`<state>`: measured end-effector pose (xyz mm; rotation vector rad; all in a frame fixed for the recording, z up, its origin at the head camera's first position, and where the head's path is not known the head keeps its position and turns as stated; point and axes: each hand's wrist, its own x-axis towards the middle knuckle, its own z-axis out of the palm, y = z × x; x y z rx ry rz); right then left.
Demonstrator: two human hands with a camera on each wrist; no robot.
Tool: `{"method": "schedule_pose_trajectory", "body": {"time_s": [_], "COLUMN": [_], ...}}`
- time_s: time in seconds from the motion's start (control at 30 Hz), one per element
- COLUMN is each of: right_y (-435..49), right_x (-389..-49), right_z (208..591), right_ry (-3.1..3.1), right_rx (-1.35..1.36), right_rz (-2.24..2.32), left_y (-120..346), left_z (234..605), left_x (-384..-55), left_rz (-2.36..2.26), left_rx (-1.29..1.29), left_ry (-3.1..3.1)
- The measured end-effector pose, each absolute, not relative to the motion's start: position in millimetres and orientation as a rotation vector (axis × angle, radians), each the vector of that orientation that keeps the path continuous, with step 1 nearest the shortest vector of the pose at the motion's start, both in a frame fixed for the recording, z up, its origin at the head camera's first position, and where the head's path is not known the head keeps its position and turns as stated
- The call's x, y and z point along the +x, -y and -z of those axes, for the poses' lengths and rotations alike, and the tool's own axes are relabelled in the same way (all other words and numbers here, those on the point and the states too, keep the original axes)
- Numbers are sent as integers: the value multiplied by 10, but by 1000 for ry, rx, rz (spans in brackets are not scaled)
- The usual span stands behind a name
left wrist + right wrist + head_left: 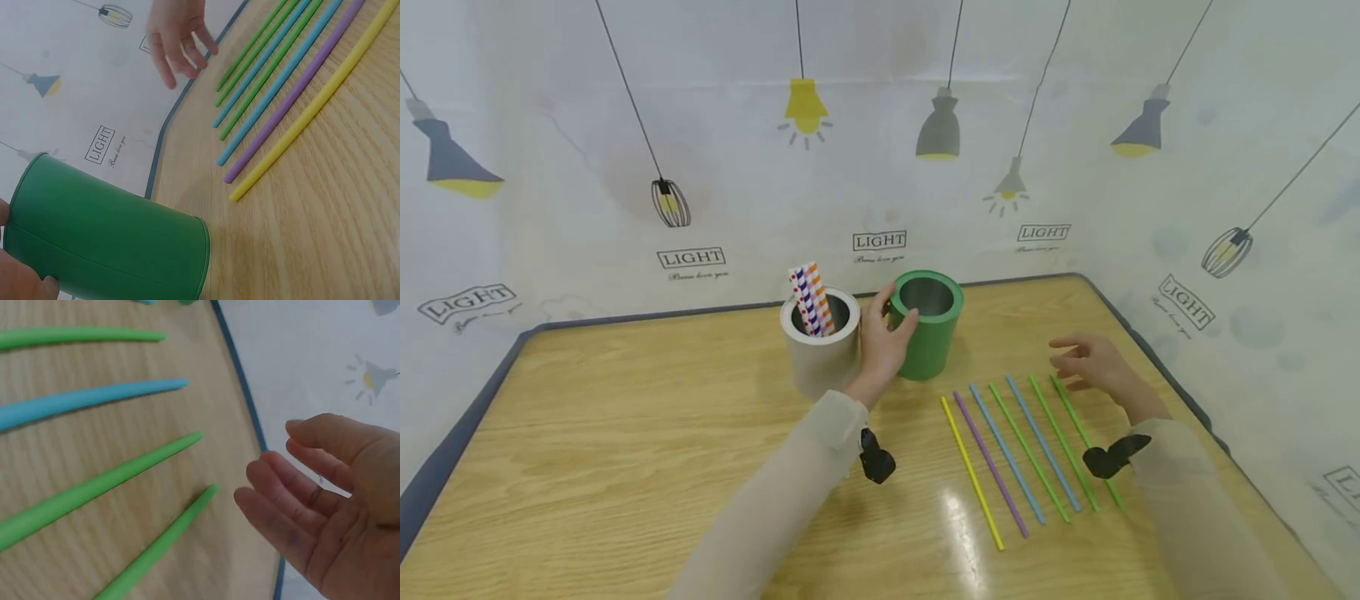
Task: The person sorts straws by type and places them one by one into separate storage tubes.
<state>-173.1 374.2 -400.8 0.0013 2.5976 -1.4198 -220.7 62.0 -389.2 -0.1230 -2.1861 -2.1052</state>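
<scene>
Striped paper straws (811, 304) in white cup (820, 367), seemingly done; seven plain straws (1029, 453) on wooden table (662, 433), seemingly left. Left hand (883, 342) grips green cup (928, 354), inner bottom unclear. Right hand (1097, 364) holds nothing, near straw ends.

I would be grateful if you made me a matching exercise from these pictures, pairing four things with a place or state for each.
Column one
1. White cup
2. Green cup
3. Yellow straw
4. Right hand

Column two
a. At the left end of the row of plain straws, in the head view
b. Fingers loosely bent, nothing in its grasp
c. Has patterned straws standing in it
d. Held by the left hand

Right pairs: 1-c, 2-d, 3-a, 4-b.
</scene>
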Motion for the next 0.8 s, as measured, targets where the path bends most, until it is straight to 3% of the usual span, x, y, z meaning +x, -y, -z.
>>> {"method": "schedule_pose_trajectory", "body": {"time_s": [0.33,0.8], "right_y": [-3832,-3801], "right_x": [-1736,-1697], "right_z": [4274,4431], "right_ry": [-2593,-2745], "right_rx": [222,262], "right_rz": [1379,1190], "left_y": [-633,-610], "left_z": [3915,3888], "left_x": [-2221,-2202], "left_rz": [2105,2131], "left_rx": [-134,-157], "left_ry": [2179,2162]}}
